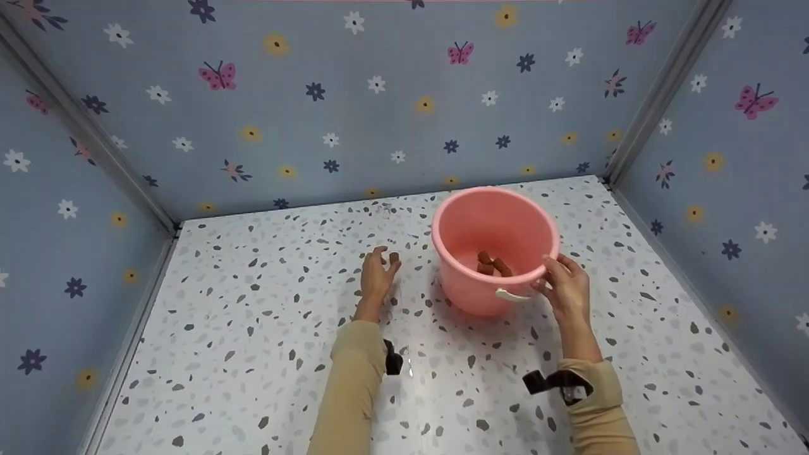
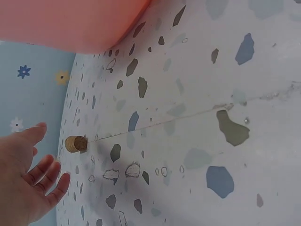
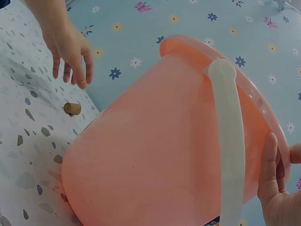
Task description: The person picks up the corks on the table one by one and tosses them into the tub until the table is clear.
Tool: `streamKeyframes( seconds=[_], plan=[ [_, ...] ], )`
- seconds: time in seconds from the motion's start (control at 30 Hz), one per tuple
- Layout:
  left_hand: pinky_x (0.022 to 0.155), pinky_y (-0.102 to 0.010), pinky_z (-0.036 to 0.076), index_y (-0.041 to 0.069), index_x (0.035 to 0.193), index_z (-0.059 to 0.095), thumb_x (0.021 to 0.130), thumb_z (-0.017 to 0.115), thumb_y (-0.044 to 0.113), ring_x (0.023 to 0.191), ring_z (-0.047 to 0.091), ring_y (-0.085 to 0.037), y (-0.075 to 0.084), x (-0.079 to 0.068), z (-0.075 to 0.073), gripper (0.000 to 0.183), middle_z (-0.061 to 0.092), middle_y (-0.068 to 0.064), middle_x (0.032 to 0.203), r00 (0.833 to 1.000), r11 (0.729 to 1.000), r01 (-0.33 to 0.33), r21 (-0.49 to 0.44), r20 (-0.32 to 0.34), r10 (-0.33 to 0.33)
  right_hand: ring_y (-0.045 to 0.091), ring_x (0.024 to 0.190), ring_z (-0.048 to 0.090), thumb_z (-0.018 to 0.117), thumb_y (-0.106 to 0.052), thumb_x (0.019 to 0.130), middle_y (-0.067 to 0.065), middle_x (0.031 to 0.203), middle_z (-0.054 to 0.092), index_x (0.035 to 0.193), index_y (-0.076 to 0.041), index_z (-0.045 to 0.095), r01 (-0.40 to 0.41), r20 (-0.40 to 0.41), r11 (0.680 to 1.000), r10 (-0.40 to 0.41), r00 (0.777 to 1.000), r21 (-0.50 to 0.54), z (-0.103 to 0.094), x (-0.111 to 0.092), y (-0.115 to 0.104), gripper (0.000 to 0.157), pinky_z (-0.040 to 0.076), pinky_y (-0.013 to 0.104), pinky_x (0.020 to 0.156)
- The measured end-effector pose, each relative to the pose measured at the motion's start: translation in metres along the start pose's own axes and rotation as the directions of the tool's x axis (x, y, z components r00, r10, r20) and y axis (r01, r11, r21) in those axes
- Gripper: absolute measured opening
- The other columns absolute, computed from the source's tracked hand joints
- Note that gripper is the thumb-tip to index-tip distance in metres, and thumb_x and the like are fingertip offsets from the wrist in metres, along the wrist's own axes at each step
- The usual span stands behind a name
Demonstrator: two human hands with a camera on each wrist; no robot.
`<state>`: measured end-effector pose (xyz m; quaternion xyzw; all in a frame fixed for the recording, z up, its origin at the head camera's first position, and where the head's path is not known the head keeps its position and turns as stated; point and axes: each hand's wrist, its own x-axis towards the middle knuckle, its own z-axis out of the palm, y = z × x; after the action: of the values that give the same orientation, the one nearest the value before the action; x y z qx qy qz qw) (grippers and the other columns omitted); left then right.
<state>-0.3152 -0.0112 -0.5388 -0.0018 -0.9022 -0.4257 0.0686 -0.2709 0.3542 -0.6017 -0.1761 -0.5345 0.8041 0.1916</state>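
Note:
A pink bucket [image 1: 458, 287] stands on the speckled tabletop, with brown corks [image 1: 502, 267] lying at its bottom. My right hand [image 1: 569, 287] grips its rim at the near right; in the right wrist view the fingers [image 3: 269, 165] and thumb lie on either side of that rim. The white handle [image 3: 229, 141] hangs down the outside. Left of the bucket, a single cork [image 2: 76, 143] lies on the tabletop. Just above it hovers my left hand [image 1: 377, 277], fingers loosely bent and apart from the cork, as the right wrist view shows.
Blue flowered panels [image 1: 354, 114] enclose the white speckled tabletop [image 1: 253, 328] at the back and both sides. Grey metal strips [image 1: 663, 88] run up the corners. Each wrist wears a black camera mount [image 1: 393, 359].

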Motion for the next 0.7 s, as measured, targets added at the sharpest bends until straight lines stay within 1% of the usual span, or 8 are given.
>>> streamKeyframes(
  seconds=[0.1,0.23,0.4,0.53,0.7],
  plan=[
    [0.072,-0.037,0.041,0.003,0.120,0.051,0.082,0.063,0.017,0.082,0.050,-0.025,-0.001,0.001,0.002,0.042,0.054,-0.017,0.096,0.999,1.000,0.016,0.016,0.028,-0.017,0.024,0.075,0.058,0.075,-0.027,0.070,0.020,0.104,0.057,0.116,-0.005,0.050,0.002,0.002,1.000,-0.003,1.000,0.013,0.000,0.000,0.001,0.058,0.051,0.034,0.054],
    [0.074,-0.037,0.042,0.004,0.121,0.050,0.083,0.062,0.017,0.086,0.051,-0.025,-0.003,0.003,0.004,0.041,0.053,-0.016,0.098,0.998,0.998,0.049,0.029,0.048,-0.051,0.023,0.074,0.058,0.076,-0.027,0.069,0.020,0.104,0.057,0.117,-0.005,0.049,-0.007,-0.007,1.000,0.007,1.000,0.013,0.000,0.002,0.001,0.059,0.051,0.035,0.055],
    [0.077,-0.036,0.041,0.005,0.123,0.049,0.085,0.060,0.016,0.089,0.050,-0.024,-0.003,0.003,0.008,0.041,0.053,-0.015,0.100,0.993,0.996,0.084,0.027,0.077,-0.086,0.026,0.078,0.059,0.076,-0.028,0.068,0.020,0.105,0.058,0.117,-0.005,0.048,-0.021,-0.018,1.000,0.021,1.000,0.009,0.000,0.001,0.002,0.061,0.052,0.035,0.056],
    [0.080,-0.036,0.041,0.006,0.124,0.048,0.085,0.059,0.016,0.091,0.050,-0.024,-0.003,0.005,0.012,0.042,0.052,-0.015,0.101,0.991,0.995,0.099,0.008,0.086,-0.099,0.029,0.083,0.059,0.076,-0.030,0.068,0.020,0.106,0.058,0.118,-0.007,0.049,-0.025,-0.028,1.000,0.025,0.999,-0.004,0.001,0.001,0.001,0.061,0.052,0.037,0.058],
    [0.083,-0.036,0.039,0.006,0.125,0.046,0.085,0.060,0.015,0.093,0.049,-0.024,-0.005,0.008,0.014,0.044,0.052,-0.015,0.103,0.988,0.993,0.118,0.004,0.102,-0.118,0.028,0.084,0.059,0.076,-0.031,0.068,0.019,0.107,0.057,0.119,-0.007,0.048,-0.031,-0.017,0.999,0.031,0.999,-0.014,0.002,-0.001,-0.001,0.063,0.052,0.038,0.062]
  ],
)
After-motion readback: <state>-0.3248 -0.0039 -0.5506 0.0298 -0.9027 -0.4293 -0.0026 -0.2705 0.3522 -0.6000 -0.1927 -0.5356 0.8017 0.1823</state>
